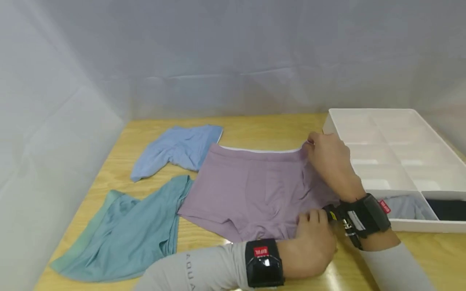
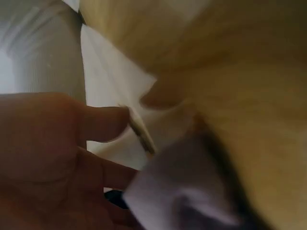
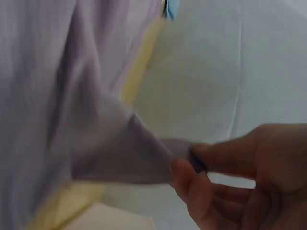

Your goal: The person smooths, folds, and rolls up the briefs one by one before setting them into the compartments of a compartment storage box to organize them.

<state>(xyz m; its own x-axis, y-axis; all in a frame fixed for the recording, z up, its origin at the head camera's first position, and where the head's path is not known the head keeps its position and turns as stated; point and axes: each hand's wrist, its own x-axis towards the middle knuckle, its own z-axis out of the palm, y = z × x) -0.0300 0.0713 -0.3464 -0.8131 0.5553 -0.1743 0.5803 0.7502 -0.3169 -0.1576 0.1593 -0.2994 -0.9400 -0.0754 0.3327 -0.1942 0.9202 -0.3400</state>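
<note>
Item 1, lilac boxer briefs (image 1: 251, 190): lying flat at centre of wooden desk (image 1: 255, 125), white-edged waistband toward the far wall, legs toward the person. Right hand (image 1: 329, 161) is pinching the waistband's right corner, thumb & fingers curled on the cloth; wrist view confirms fabric (image 3: 86, 120) drawn into a peak between fingertips (image 3: 184, 175). Left hand (image 1: 314, 242) is reaching across, fingers curled on the right leg hem nr the desk's front edge; its wrist view is blurred, but cloth (image 2: 187, 201) is showing by the fingers (image 2: 103, 122). Item 2, pale blue briefs (image 1: 178, 149): crumpled, far left, touching the lilac pair's corner. Item 3, teal briefs (image 1: 120, 238): spread at near left, edge tucked just under the lilac pair. Item 4, white divided tray (image 1: 397, 141): at right, a grey & a dark garment in its near compartments. Risk, as I'm judging it: both grips are thin pinches on slippery knit, so cloth could be slipping free; lifting that side may be dragging the teal pair along or skewing any crease.
</note>
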